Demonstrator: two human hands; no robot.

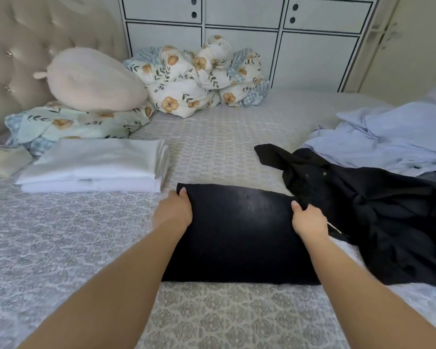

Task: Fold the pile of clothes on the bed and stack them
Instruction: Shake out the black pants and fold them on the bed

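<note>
A folded black garment (pixel 239 235) lies as a flat rectangle on the bed in front of me. My left hand (pixel 174 212) pinches its far left corner, thumb on top. My right hand (pixel 308 220) grips its far right corner with curled fingers. A crumpled black garment (pixel 378 210) sprawls to the right, touching the folded one. Behind it lies a rumpled pale blue garment (pixel 393 139). A stack of folded white clothes (pixel 96 165) sits to the left.
The bed (pixel 48 243) has a grey patterned cover. A floral duvet (pixel 199 76) is bunched at the far edge, with a cream plush pillow (pixel 91 79) on a floral pillow beside the tufted headboard (pixel 23 46). White cabinets (pixel 312 46) stand behind.
</note>
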